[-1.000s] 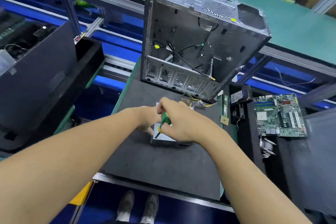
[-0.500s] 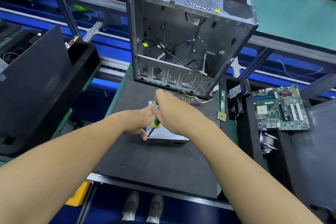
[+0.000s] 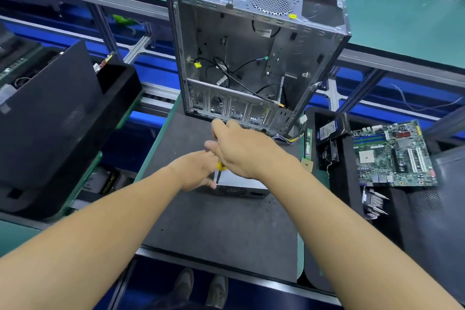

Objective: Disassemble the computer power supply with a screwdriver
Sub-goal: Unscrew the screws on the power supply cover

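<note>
The grey metal power supply [image 3: 241,187] lies on the dark mat [image 3: 221,229] in the middle, its meshed side facing me. My right hand [image 3: 241,148] grips a screwdriver [image 3: 219,170] with a yellow and green handle, shaft pointing down at the unit's left top edge. My left hand [image 3: 198,171] rests against the left end of the power supply, fingers bent over its corner. Both hands hide most of the unit's top. Its yellow wires [image 3: 292,139] trail out to the right behind my right hand.
An empty open computer case [image 3: 251,58] stands upright just behind the power supply. A motherboard [image 3: 392,153] lies on black foam at the right, with a RAM stick [image 3: 308,143] and a small drive [image 3: 329,129] beside the mat. Black panels [image 3: 50,118] sit left.
My head view has shifted, so the case and power supply sit further left and higher in frame. My right hand has turned on the screwdriver, hiding more of the handle. The left hand stays at the unit.
</note>
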A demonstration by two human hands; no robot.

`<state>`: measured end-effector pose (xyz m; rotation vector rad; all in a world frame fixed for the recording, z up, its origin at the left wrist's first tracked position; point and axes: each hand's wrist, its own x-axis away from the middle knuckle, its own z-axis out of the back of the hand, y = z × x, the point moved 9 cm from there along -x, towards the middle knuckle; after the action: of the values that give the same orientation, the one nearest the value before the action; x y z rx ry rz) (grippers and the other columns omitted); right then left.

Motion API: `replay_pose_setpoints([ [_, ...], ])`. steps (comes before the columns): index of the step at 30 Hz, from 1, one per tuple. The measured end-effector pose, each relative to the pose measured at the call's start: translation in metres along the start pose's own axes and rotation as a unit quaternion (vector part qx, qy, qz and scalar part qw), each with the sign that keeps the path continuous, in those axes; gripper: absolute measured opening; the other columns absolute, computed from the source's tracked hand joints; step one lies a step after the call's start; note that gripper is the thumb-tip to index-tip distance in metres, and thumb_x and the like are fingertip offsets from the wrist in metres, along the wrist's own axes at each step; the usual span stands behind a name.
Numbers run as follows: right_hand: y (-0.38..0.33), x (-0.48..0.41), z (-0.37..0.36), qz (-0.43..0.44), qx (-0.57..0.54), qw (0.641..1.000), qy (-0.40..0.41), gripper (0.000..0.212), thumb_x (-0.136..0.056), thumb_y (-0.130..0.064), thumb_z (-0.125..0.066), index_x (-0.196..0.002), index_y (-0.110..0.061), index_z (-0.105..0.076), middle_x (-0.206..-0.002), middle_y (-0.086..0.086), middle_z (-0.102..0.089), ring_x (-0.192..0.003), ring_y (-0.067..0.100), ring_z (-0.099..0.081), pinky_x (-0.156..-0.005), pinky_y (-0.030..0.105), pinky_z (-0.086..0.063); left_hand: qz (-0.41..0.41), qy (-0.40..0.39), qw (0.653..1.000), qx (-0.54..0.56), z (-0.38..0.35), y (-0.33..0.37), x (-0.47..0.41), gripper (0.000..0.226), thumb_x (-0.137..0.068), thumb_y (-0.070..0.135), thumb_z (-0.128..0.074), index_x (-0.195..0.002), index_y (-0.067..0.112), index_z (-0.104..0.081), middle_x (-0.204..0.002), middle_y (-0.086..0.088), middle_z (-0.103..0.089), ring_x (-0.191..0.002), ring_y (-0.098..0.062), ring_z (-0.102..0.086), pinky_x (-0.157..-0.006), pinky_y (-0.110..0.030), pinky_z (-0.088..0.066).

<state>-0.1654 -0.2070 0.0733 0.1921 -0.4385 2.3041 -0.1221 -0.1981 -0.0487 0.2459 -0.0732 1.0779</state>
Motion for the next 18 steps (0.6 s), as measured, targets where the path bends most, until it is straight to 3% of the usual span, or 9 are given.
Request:
replay_pose_setpoints([
  [3,-0.004,-0.002,-0.002,0.030,-0.034,0.999,-0.012,0.021,-0.104,-0.035,-0.040,-0.106,-0.015,-0.034,-0.110,0.007,-0.044,-0.081,0.032,-0.051,-0.071,0.043,-0.043,0.099,-0.088,0.990,0.048,-0.020,-0.021,0.001,0.045,-0.093,0.046,-0.060,-0.121,0.012,-0.061,-0.117,-0.007,-0.061,-0.118,-0.028,-0.055,-0.094,-0.032,-0.038],
  [8,-0.007,0.000,-0.003,0.065,-0.099,0.989,-0.086,0.027,-0.091,-0.017,-0.053,-0.115,-0.018,-0.039,-0.094,-0.007,-0.044,-0.074,0.014,-0.044,-0.061,0.035,-0.035,0.109,-0.124,0.985,0.056,-0.031,-0.020,-0.005,0.053,-0.096,0.041,-0.058,-0.140,0.014,-0.046,-0.139,-0.003,-0.045,-0.132,-0.025,-0.043,-0.103,-0.028,-0.031],
  [13,-0.004,-0.008,-0.005,0.009,-0.037,0.997,-0.072,0.033,-0.100,-0.040,-0.044,-0.119,-0.014,-0.037,-0.125,0.010,-0.043,-0.092,0.033,-0.051,-0.071,0.041,-0.040,0.136,-0.166,0.973,0.083,-0.040,-0.025,-0.003,0.057,-0.101,0.044,-0.049,-0.144,0.008,-0.042,-0.150,-0.012,-0.038,-0.137,-0.029,-0.035,-0.106,-0.033,-0.029],
  [16,0.003,-0.009,0.003,-0.018,0.002,1.000,-0.022,0.036,-0.104,-0.044,-0.035,-0.119,-0.012,-0.035,-0.123,0.015,-0.044,-0.083,0.032,-0.047,-0.060,0.038,-0.033,0.147,-0.181,0.963,0.135,-0.041,-0.024,-0.002,0.062,-0.101,0.042,-0.048,-0.152,0.012,-0.026,-0.156,-0.012,-0.020,-0.138,-0.034,-0.033,-0.109,-0.040,-0.031],
  [18,-0.002,-0.009,0.000,0.020,-0.009,0.999,-0.024,0.027,-0.105,-0.036,-0.039,-0.115,-0.011,-0.034,-0.119,0.014,-0.044,-0.075,0.029,-0.046,-0.060,0.039,-0.033,0.158,-0.166,0.957,0.176,-0.043,-0.027,-0.002,0.066,-0.099,0.041,-0.052,-0.153,0.016,-0.024,-0.149,-0.011,-0.029,-0.132,-0.030,-0.040,-0.103,-0.030,-0.033],
])
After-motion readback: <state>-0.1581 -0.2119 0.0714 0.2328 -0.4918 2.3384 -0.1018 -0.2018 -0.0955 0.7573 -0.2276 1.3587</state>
